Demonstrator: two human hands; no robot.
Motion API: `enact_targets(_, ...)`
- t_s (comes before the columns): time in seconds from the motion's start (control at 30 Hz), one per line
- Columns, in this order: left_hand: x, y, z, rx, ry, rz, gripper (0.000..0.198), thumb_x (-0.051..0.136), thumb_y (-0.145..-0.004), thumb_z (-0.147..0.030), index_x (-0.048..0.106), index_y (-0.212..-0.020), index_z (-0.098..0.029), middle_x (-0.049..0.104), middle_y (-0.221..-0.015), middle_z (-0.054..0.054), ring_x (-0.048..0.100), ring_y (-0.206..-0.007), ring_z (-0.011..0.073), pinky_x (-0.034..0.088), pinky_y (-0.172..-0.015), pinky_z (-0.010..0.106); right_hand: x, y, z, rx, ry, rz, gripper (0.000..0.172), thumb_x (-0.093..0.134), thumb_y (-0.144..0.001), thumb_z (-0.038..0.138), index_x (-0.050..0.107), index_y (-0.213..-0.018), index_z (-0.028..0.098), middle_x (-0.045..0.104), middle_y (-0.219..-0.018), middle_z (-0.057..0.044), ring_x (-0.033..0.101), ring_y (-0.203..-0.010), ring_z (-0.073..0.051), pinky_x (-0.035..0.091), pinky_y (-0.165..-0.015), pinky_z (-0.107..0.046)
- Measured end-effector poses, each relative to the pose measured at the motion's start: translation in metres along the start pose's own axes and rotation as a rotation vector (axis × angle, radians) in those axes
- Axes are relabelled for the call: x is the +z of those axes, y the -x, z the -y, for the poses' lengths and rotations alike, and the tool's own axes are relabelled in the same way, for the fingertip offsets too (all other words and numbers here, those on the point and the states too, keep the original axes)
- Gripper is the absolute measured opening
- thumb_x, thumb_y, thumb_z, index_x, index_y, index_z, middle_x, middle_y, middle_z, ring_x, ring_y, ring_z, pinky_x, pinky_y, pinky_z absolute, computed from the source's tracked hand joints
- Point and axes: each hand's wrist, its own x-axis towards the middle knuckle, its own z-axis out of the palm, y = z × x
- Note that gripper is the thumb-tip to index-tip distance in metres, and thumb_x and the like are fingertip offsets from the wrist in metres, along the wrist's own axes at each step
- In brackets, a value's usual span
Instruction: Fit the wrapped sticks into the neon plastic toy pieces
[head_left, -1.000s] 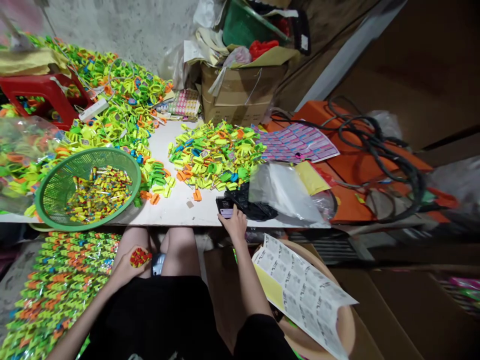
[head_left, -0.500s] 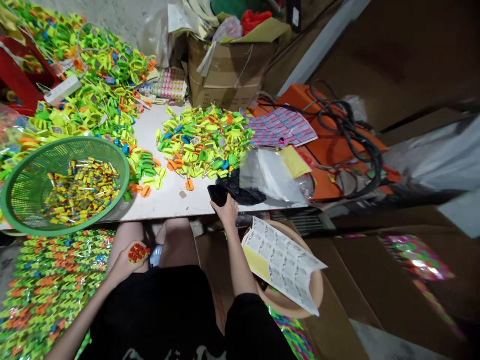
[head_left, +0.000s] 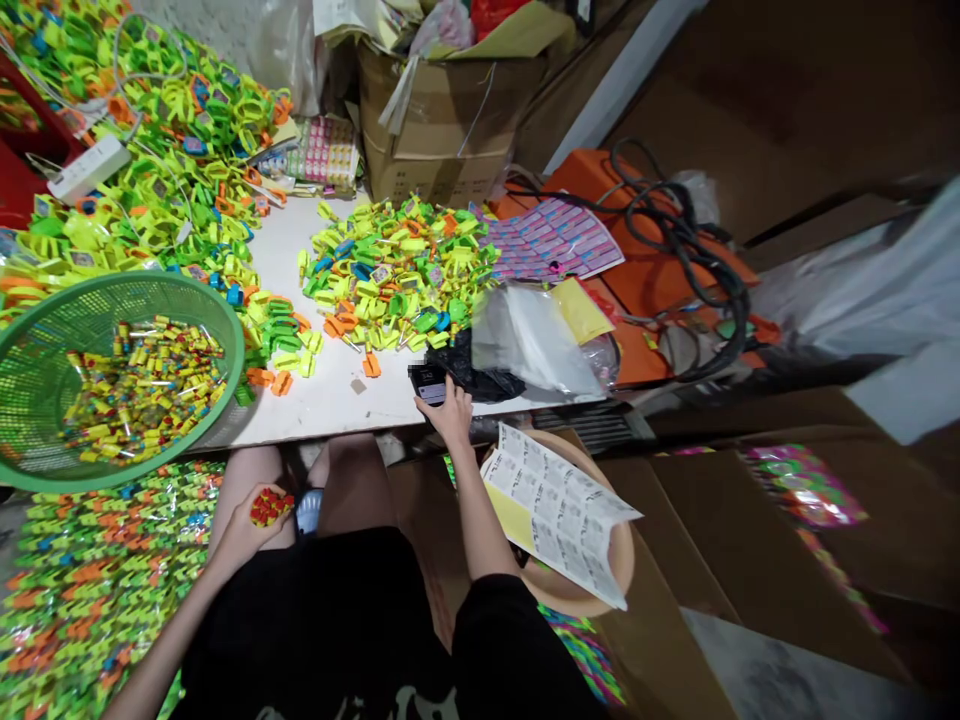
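Resting over my lap, my left hand (head_left: 246,528) is closed round a bundle of small yellow tubes (head_left: 271,507) with red ends facing up. At the table's front edge my right hand (head_left: 452,412) grips the side of a black phone (head_left: 429,384), whose screen is lit. The phone lies beside a crumpled black plastic bag (head_left: 480,375). Left of my hands, a green mesh basket (head_left: 234,345) holds many similar small yellow tubes (head_left: 150,390). Beyond the phone is a pile of yellow, green and orange plastic toy watches (head_left: 405,270).
A larger heap of toy watches (head_left: 172,180) covers the table's back left, with a white power strip (head_left: 88,168) on it. A cardboard box (head_left: 450,120) stands behind. At right are clear plastic bags (head_left: 532,335), an orange machine (head_left: 637,270) with black cables, and a round tub (head_left: 626,560) under printed sheets.
The phone's screen has gone from dark to lit, and the phone lies flatter under my right hand. My left hand still holds its bundle. The view has shifted slightly.
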Motion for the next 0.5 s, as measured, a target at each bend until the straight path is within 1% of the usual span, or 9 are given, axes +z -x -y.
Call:
enact_targets(0.13, 0.001, -0.008, 0.005, 0.006, 0.025, 0.004, 0.029, 0.067, -0.067, -0.033, 0.057, -0.090, -0.019, 0.068, -0.086, 0.003, 0.066, -0.080, 0.0190, 0.054, -0.079, 0.036, 0.001, -0.001, -0.001, -0.018, -0.019, -0.002, 0.079, 0.060, -0.077, 0.053, 0.035, -0.141, 0.012, 0.054, -0.120, -0.017, 0.045, -0.106, -0.031, 0.035, -0.090, -0.039)
enact_targets(0.3, 0.002, -0.014, 0.007, 0.016, 0.064, 0.000, 0.026, 0.069, -0.067, -0.029, 0.059, -0.089, -0.019, 0.068, -0.085, 0.002, 0.065, -0.080, 0.0177, 0.053, -0.078, 0.033, 0.006, -0.004, -0.004, -0.021, -0.035, -0.012, 0.074, 0.061, -0.076, 0.054, 0.042, -0.138, 0.017, 0.056, -0.116, -0.015, 0.047, -0.103, -0.032, 0.037, -0.087, -0.040)
enact_targets(0.43, 0.005, -0.014, 0.013, 0.025, 0.076, -0.009, 0.027, 0.070, -0.066, -0.028, 0.060, -0.090, -0.019, 0.068, -0.084, 0.002, 0.065, -0.078, 0.0183, 0.054, -0.075, 0.033, 0.010, -0.002, -0.005, -0.016, -0.069, -0.052, 0.074, 0.060, -0.076, 0.053, 0.042, -0.136, 0.013, 0.056, -0.117, -0.017, 0.047, -0.105, -0.033, 0.038, -0.088, -0.043)
enact_targets(0.5, 0.005, -0.013, 0.018, 0.039, 0.069, -0.014, 0.027, 0.069, -0.068, -0.029, 0.060, -0.091, -0.019, 0.068, -0.085, 0.003, 0.065, -0.080, 0.0195, 0.054, -0.076, 0.033, 0.010, 0.003, -0.001, -0.016, -0.060, -0.106, 0.071, 0.057, -0.079, 0.050, 0.041, -0.136, 0.010, 0.054, -0.118, -0.020, 0.046, -0.109, -0.034, 0.038, -0.090, -0.045)
